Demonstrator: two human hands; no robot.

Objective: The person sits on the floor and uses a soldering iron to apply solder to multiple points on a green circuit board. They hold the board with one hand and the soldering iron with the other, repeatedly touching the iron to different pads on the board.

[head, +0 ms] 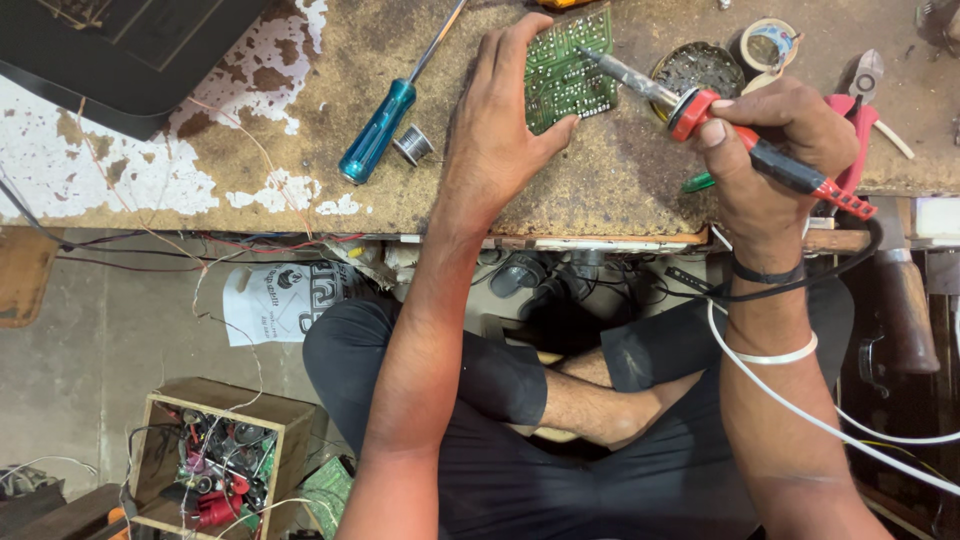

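The left hand (497,130) lies flat on the worn worktop (300,150), its fingers (505,50) and thumb pinching the left edge of a green circuit board (568,70). The right hand (775,140) is clenched around the red-and-black handle of a soldering iron (700,105), whose metal tip rests on the upper part of the board, just right of the left fingers.

Just beyond the right fingers sits a round tin of dark paste (698,68), with a roll of tape (768,44) beside it. Red-handled pliers (860,90) lie to the right, partly behind the right hand. A green pen-like tip (698,183) pokes out below the right thumb. Left of the left hand lie a small spool of solder wire (412,145) and a blue-handled screwdriver (385,125); further left is a dark flat case (120,50) at the worktop's corner.

A black cord (800,285) and a white cable (830,425) cross the right wrist and forearm. Below the worktop edge, left of the left forearm, a crumpled white printed bag (275,300) hangs among thin loose wires. On the floor (100,340) lower left stands an open wooden box (225,450) filled with red and black parts and tangled wires. A wooden-handled tool (905,310) rests at the right.
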